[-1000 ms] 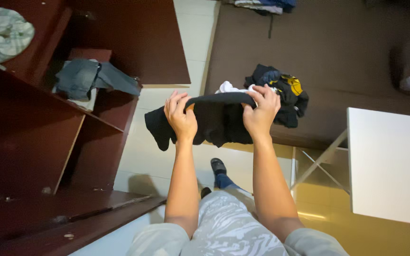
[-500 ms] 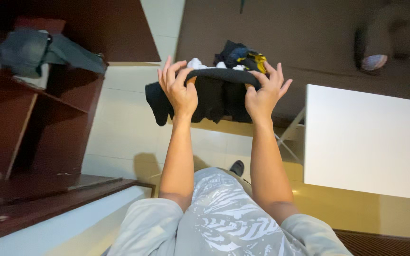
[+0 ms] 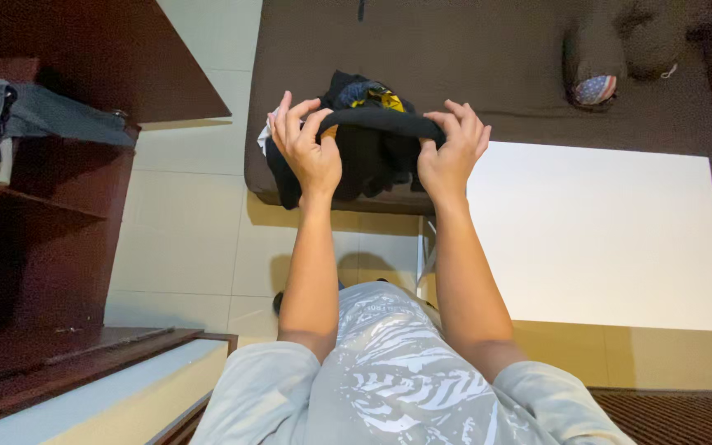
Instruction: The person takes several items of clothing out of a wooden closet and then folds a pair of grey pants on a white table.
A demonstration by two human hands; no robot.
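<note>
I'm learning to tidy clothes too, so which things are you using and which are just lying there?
In use:
left hand
right hand
black garment, held by both hands

Lying about:
clothes pile on the brown bed
white table
jeans on the shelf

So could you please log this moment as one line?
left hand: gripping folded black cloth garment | right hand: gripping same | beneath: brown bed, clothes pile

Both hands [image 3: 377, 152] raised, arms extended, fingers curled gripping.
</note>
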